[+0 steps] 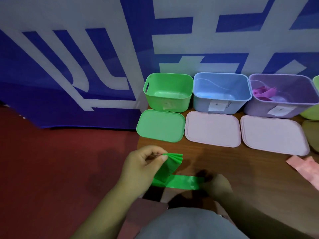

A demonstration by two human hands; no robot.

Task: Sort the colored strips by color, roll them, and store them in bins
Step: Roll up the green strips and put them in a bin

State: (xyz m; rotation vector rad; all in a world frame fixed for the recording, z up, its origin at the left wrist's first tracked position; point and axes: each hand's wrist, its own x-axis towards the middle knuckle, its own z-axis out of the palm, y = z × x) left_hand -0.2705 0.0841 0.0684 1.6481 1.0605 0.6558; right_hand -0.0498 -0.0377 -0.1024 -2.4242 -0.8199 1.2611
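My left hand (143, 163) pinches the folded end of a green strip (172, 175) between thumb and fingers, just above the wooden table (224, 163). The strip runs down and then right along the table's front edge. My right hand (217, 186) grips its other end; that hand is blurred and in shadow. Behind stand an open green bin (168, 92), a blue bin (221, 93) and a purple bin (283, 95) that holds purple and magenta strips (264, 93).
A green lid (160, 125) and two pale pink lids (213, 129) (272, 135) lie in front of the bins. Pink strips (305, 167) lie at the right edge. A yellow-green bin (313, 111) shows at the far right. A blue and white banner hangs behind, above red floor.
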